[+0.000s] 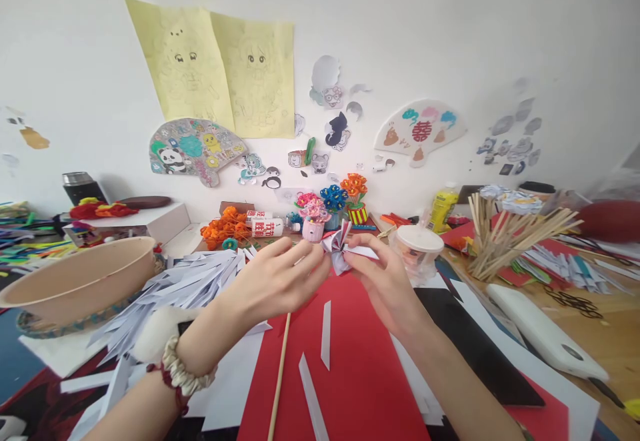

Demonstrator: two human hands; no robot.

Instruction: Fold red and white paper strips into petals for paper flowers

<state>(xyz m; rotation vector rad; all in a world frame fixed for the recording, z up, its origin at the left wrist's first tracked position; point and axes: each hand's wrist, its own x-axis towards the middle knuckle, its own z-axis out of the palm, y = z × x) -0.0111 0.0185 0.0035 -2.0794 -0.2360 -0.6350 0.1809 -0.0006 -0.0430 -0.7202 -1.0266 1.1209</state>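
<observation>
At the left stands a pinkish oval basin (80, 281) on a patterned base. To the right of it, a loose heap of white paper strips (187, 278) is spread. A pale scrunchie (186, 369) is around the left wrist. The left hand (287, 278) is raised, its fingers bent, and the fingertips reach the left edge of a folded paper piece (340, 249); I cannot tell if they pinch it. This piece is held up above the far part of a red sheet (373, 368), on which lie a thin wooden stick (279, 381) and two white strips (326, 334). The right hand (385, 281) has thumb and fingers clamped on the piece from its right side. Further right are a lidded white tub (420, 248), a bundle of wooden sticks (505, 238), and a white device (547, 331) on the tabletop (597, 321).
</observation>
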